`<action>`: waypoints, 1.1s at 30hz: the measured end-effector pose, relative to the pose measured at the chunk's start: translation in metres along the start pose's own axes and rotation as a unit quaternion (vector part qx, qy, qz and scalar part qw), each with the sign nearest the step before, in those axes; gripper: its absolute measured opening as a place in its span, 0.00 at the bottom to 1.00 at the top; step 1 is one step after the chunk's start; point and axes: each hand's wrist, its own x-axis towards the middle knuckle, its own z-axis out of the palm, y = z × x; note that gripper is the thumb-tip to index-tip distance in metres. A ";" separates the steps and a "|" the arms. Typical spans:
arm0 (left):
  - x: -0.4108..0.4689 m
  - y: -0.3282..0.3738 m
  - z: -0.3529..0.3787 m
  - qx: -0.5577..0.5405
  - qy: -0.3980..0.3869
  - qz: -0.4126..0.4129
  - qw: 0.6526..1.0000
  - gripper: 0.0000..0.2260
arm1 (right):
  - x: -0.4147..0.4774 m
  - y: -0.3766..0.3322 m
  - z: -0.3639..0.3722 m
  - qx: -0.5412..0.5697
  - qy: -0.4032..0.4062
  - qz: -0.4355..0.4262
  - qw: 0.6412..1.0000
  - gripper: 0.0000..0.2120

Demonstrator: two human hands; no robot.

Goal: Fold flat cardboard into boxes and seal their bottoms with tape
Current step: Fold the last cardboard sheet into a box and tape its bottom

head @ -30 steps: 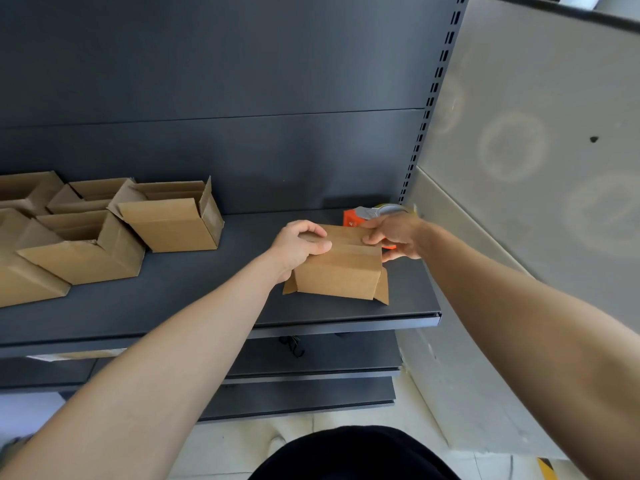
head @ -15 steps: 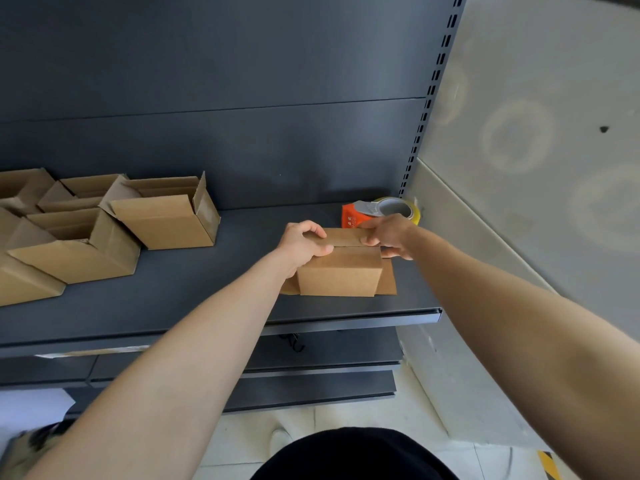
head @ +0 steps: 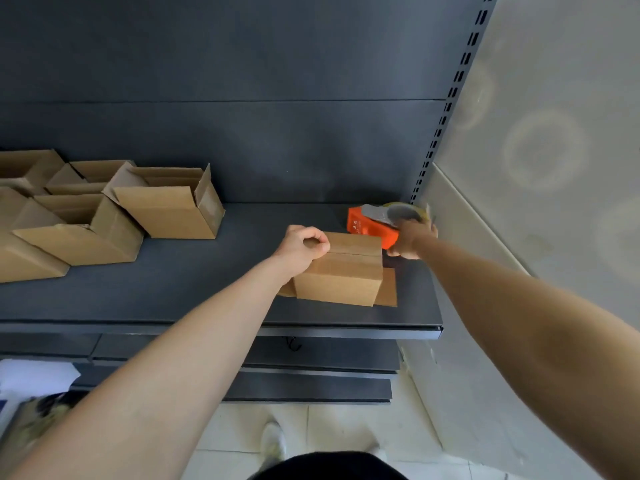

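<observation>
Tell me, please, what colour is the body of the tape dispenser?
The tape dispenser body, behind the box, is orange; the head view shows it.

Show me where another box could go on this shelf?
Bare shelf lies between the open boxes and the box the left hand holds. The right end is crowded: the right hand grips the tape dispenser there.

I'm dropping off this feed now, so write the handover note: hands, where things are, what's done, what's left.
Left hand: grips the top left edge of the box, holding its flaps down.
Right hand: at the orange tape dispenser behind the box; grip unclear.
The box sits near the front of the shelf; open boxes lie to the left.
Done: flaps folded shut.
Left: no tape shows on the seam, so tape it.
</observation>
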 end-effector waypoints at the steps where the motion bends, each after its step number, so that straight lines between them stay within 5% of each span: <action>1: 0.001 0.000 0.000 0.002 0.000 -0.001 1.000 0.01 | 0.001 0.001 0.002 -0.023 0.024 -0.012 0.999 0.29; 7: 0.002 0.003 -0.001 -0.004 -0.001 -0.005 1.000 0.01 | -0.007 0.002 -0.030 0.012 0.050 -0.067 0.996 0.22; 10: 0.003 0.004 -0.003 -0.008 -0.013 -0.002 1.000 0.00 | -0.024 0.004 -0.071 0.118 0.032 -0.125 0.985 0.17; 13: 0.002 0.005 -0.005 -0.020 -0.019 0.000 1.000 0.01 | -0.046 0.006 -0.101 0.371 -0.033 -0.144 0.917 0.06; 16: 0.002 0.005 -0.006 -0.021 -0.029 0.005 0.999 0.01 | -0.069 0.000 -0.117 0.553 -0.109 -0.144 0.813 0.08; 18: 0.003 0.005 -0.008 -0.013 -0.027 0.002 1.000 0.01 | -0.079 -0.004 -0.116 0.594 -0.111 -0.147 0.783 0.09; 25: 0.000 0.003 -0.007 -0.020 -0.029 0.013 0.999 0.06 | -0.087 -0.012 -0.072 0.525 -0.071 -0.082 0.844 0.30; 29: 0.003 0.005 -0.013 -0.017 -0.042 0.013 0.999 0.06 | -0.089 -0.016 -0.075 0.508 -0.043 -0.093 0.855 0.20; 33: 0.000 0.021 -0.025 -0.080 0.047 0.026 0.995 0.14 | -0.091 -0.019 -0.076 0.501 -0.043 -0.093 0.859 0.20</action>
